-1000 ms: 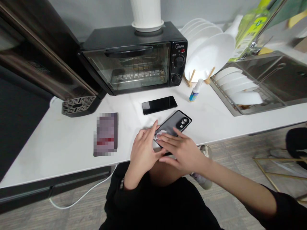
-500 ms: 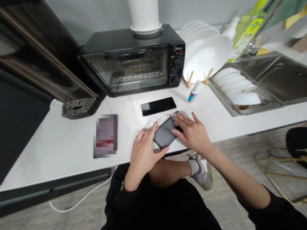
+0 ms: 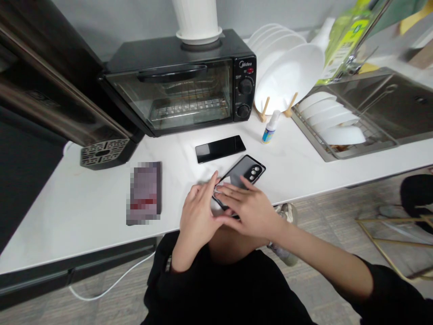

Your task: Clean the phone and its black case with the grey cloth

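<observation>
A black-rimmed phone case (image 3: 239, 170) with a greyish see-through back and camera cut-outs lies slanted near the counter's front edge. My left hand (image 3: 199, 210) grips its near-left end between thumb and fingers. Over that same end, my right hand (image 3: 255, 208) presses a crumpled whitish cloth (image 3: 223, 180) against the case, mostly hidden under the fingers. Just behind the case rests a black phone (image 3: 220, 149), screen up. A small spray bottle (image 3: 269, 128) with a blue label stands farther back to the right.
A toaster oven (image 3: 176, 83) bears a white pot (image 3: 198, 20). White plates (image 3: 287, 76) stand in a rack beside it, with more dishes (image 3: 338, 122) at the sink (image 3: 389, 108). A pixelated dark-edged object (image 3: 145, 192) lies left, near a dispenser's drip tray (image 3: 103, 153).
My right hand has slid the cloth from the camera end of the case to the near-left end, uncovering the camera cut-outs. My left hand keeps its grip.
</observation>
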The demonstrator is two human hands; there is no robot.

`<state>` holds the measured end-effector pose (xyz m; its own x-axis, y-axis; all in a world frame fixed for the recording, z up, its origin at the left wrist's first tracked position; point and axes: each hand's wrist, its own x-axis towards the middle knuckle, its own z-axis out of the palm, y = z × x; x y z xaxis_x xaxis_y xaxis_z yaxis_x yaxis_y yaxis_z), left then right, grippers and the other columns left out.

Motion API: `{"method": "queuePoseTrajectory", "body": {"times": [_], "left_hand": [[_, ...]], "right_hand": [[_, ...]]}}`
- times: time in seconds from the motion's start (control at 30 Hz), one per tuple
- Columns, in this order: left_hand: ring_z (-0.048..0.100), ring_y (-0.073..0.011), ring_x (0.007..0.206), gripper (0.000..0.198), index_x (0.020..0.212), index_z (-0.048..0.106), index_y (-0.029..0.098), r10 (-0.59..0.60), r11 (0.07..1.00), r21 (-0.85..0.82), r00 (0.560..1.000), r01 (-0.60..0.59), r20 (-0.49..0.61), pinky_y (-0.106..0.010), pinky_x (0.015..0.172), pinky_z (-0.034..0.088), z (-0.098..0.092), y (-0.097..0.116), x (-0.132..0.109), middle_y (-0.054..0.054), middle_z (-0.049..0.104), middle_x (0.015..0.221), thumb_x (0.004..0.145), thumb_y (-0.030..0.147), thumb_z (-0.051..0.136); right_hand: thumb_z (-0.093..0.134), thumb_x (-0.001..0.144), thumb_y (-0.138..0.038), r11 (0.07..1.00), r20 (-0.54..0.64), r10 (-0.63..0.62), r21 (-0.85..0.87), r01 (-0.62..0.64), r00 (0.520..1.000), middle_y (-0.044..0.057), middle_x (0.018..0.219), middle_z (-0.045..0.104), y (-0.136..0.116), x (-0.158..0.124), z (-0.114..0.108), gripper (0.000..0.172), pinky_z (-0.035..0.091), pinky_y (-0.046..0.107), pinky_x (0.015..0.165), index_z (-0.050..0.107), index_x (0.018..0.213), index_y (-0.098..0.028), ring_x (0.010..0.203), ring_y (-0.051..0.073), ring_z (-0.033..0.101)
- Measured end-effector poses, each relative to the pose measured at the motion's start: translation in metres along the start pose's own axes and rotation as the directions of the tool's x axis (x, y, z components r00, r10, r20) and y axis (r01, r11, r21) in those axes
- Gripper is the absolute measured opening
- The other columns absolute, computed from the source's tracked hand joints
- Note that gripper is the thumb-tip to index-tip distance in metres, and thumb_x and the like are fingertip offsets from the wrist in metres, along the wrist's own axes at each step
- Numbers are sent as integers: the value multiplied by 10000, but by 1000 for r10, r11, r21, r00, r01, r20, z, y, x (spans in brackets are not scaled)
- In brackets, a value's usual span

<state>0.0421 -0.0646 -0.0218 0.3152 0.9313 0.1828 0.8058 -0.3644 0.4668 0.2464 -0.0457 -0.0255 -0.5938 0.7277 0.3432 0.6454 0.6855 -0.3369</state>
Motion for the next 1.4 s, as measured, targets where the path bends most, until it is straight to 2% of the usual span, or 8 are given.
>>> {"method": "queuePoseTrajectory", "body": {"times": [0.13, 0.3, 0.47, 0.6, 0.87, 1.1, 1.3, 1.4], "left_hand": [[561, -316, 1198, 989, 1657, 255, 254, -17, 1000, -6, 1000, 17, -25, -459, 1086, 469, 0, 1, 0, -72, 636, 1473, 846, 386, 806], [565, -309, 1167, 977, 1670, 218, 242, 18, 1000, -23, 1000, -18, 0, -453, 1056, 486, 0, -2, -1, -87, 623, 1484, 866, 308, 769], [550, -315, 1206, 973, 1655, 260, 256, -17, 1000, -6, 1000, 17, -20, -455, 1089, 462, 0, -1, -1, -69, 622, 1491, 857, 404, 796], [554, -310, 1173, 950, 1664, 236, 227, 1, 1000, -3, 1000, -1, -3, -442, 1066, 475, 1, 0, -1, -85, 608, 1507, 886, 367, 761], [551, -312, 1200, 959, 1662, 246, 227, 2, 1000, 1, 1000, -2, -17, -438, 1074, 475, 1, -1, -2, -92, 606, 1502, 877, 391, 773], [547, -314, 1220, 965, 1656, 263, 246, -18, 1000, -2, 999, 18, -32, -448, 1096, 458, 1, 1, -1, -73, 619, 1491, 865, 412, 791], [548, -293, 1156, 913, 1658, 260, 207, -14, 1000, 11, 1000, 14, -15, -415, 1056, 485, 1, -2, -3, -89, 617, 1487, 891, 311, 744], [534, -307, 1206, 964, 1650, 276, 221, -22, 1000, 6, 999, 22, -24, -436, 1096, 454, 1, 0, -3, -77, 600, 1517, 866, 424, 798]], "right_hand": [[435, 1066, -566, 961, -124, 235, -120, -249, 964, 162, 1404, 696, 1, 3, 1, 555, 337, 627, 1234, 675, 1346, -151, 1351, 335, 630], [488, 1006, -673, 1000, -28, 12, -12, -13, 1000, 173, 1460, 654, -13, -2, 9, 697, 410, 500, 1219, 625, 1403, -117, 1391, 298, 596], [442, 1049, -608, 946, -152, 267, -149, -289, 952, 191, 1455, 652, 1, 1, 4, 631, 338, 617, 1228, 626, 1397, -114, 1389, 358, 593], [496, 995, -688, 997, -19, 65, -48, -66, 998, 176, 1482, 635, -1, 4, 3, 715, 396, 525, 1222, 619, 1415, -123, 1403, 316, 585], [488, 987, -709, 984, -69, 152, -85, -157, 986, 252, 1459, 629, -10, 8, 7, 809, 376, 561, 1225, 617, 1395, -22, 1379, 359, 600], [407, 1088, -523, 942, -157, 311, -84, -326, 937, 135, 1382, 715, 8, 11, 0, 505, 322, 616, 1239, 695, 1314, -175, 1311, 316, 663], [477, 1018, -660, 999, -31, 20, 43, -19, 999, 138, 1416, 694, -13, 6, 10, 656, 410, 480, 1217, 654, 1366, -133, 1337, 279, 646], [451, 1076, -529, 966, -125, 230, -94, -242, 965, 77, 1353, 739, 11, 8, -1, 450, 305, 620, 1251, 708, 1293, -230, 1304, 299, 672]]}}
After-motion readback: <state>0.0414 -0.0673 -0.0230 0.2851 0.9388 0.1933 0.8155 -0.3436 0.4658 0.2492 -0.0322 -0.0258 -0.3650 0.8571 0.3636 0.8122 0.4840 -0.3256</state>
